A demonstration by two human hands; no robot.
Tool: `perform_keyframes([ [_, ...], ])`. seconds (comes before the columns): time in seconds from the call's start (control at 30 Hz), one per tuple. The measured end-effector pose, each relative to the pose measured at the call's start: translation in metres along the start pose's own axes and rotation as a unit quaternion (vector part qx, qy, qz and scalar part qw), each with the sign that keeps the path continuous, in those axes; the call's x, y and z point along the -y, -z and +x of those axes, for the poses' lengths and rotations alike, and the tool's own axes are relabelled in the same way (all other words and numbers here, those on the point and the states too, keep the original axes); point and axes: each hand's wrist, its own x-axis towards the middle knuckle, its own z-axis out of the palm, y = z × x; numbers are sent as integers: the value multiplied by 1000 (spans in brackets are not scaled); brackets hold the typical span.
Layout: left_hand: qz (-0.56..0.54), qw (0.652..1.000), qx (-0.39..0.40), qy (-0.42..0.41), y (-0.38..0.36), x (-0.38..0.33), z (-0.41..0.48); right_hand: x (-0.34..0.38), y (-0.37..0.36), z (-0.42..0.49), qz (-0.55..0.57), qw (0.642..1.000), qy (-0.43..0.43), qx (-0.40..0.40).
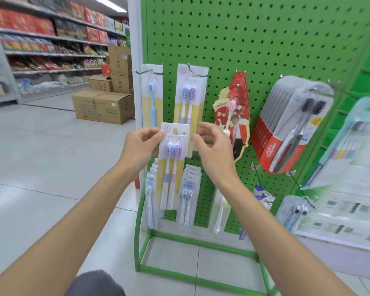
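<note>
A green pegboard rack fills the view, hung with toothbrush packs. In front of it, between both hands, a two-brush toothbrush pack stands upright, just below a matching hanging pack. The left hand pinches its top left corner. The right hand curls at its top right edge; whether it actually grips is unclear.

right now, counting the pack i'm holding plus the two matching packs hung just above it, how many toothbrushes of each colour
blue toothbrushes: 3
purple toothbrushes: 2
total: 5, with 2 in the pack that the left hand and right hand hold
</note>
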Motion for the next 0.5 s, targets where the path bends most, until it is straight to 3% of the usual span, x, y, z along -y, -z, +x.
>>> perform_keyframes([
  [0.2,31,992,-102,-66,20,-52,49,70,12,78,-123,986,107,-21],
  [0.37,88,977,-166,-100,10,-67,78,81,17,136,-267,959,77,50],
  [0.5,117,967,-191,-118,0,-64,92,78,22,148,-261,959,41,102],
])
